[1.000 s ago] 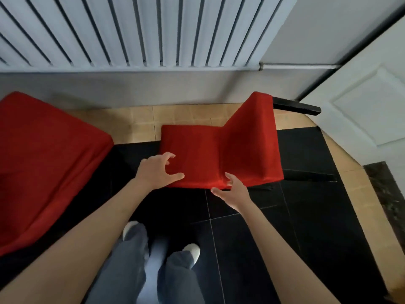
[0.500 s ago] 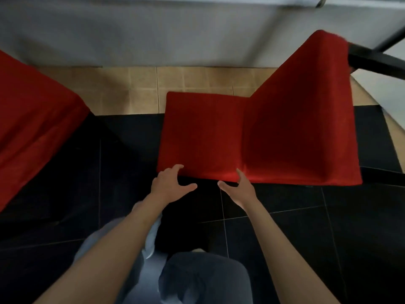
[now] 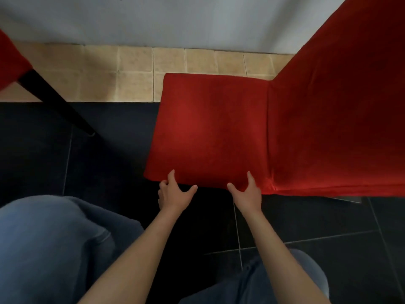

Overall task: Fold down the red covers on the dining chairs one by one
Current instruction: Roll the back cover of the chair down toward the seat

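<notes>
The fingers point(image 3: 171, 177) of the left hand point(image 3: 175, 194) reach up onto the near edge of the red cover point(image 3: 208, 132), with the thumb spread out to the side below the edge; the other fingertips curl toward the underside of that edge, partly hidden, so whether they actually pinch the cloth cannot be told. The right hand point(image 3: 246, 193) lies on the same edge, closer to the crease where seat meets backrest, its index finger laid up on the fabric and its thumb splayed leftward under the rim; its grasp is likewise unclear.

The red cover stretches smooth over the seat of the dining chair point(image 3: 328, 106) and runs up the backrest, which rises to the right and out of the top corner. The chair stands on black floor tiles point(image 3: 306, 227), its far side over a strip of beige tiles point(image 3: 131, 71) along a pale wall point(image 3: 175, 18). At the left edge, part of a second red-covered chair point(image 3: 11, 62) shows with a black leg point(image 3: 57, 104) slanting down to the floor. Below the forearms are the person's knees in blue jeans point(image 3: 48, 249).
</notes>
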